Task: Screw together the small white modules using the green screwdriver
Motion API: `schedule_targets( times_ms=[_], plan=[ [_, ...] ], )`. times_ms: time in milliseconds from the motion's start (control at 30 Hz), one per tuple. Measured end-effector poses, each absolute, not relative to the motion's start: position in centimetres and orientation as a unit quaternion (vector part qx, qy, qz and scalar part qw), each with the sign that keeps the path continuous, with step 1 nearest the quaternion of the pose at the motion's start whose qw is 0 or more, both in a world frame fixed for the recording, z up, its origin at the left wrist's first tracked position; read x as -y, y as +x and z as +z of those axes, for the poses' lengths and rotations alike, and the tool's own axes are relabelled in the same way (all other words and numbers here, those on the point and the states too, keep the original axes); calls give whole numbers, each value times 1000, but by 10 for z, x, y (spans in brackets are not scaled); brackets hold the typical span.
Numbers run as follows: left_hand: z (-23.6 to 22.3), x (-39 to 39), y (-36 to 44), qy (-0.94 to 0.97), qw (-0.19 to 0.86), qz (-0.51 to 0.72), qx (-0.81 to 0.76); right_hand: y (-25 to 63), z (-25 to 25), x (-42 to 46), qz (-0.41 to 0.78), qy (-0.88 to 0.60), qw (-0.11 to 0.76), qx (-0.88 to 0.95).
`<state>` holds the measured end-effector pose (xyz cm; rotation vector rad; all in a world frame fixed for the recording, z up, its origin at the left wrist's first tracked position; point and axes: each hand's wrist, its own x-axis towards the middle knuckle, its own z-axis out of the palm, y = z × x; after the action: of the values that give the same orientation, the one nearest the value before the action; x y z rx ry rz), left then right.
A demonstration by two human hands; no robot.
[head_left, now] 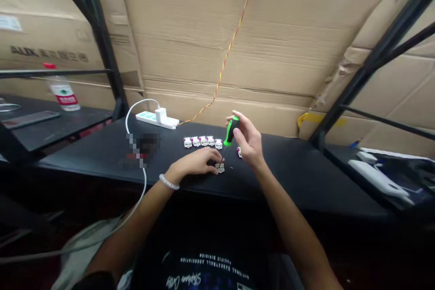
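Observation:
A green-and-black screwdriver is gripped at its handle by my right hand. Its shaft slants down, and the tip meets a small pale part on the black tabletop. My left hand lies low on the table, its fingertips closed on that part's left edge. Behind it stands a row of several small white-and-purple parts. Another such part sits by my right hand, partly covered by it. A tiny light sliver lies to the right of the pale part.
A white power strip with a plugged-in charger stands at the back left. Its white cable loops down across the table's left side. Cardboard walls the back, and dark metal posts frame the sides. A water bottle stands far left.

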<state>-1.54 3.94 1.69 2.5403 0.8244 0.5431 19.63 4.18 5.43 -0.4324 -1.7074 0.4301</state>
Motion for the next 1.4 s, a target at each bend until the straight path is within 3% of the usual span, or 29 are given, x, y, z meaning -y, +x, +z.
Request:
schedule_targets(
  times_ms=[67, 233, 467, 667, 1400],
  plan=[
    [17, -40, -15, 913, 208, 191, -295, 197, 55, -42, 209, -182, 611, 742],
    [16, -40, -16, 915, 196, 189, -297, 195, 55, -42, 135, -226, 637, 724],
    [17, -41, -15, 917, 205, 187, -287, 195, 54, -42, 239, -205, 630, 710],
    [16, -40, -16, 915, 203, 192, -293, 196, 56, -41, 120, -239, 636, 724],
    [19, -34, -19, 907, 202, 190, -316, 218, 60, -52, 64, -313, 689, 651]
  ],
)
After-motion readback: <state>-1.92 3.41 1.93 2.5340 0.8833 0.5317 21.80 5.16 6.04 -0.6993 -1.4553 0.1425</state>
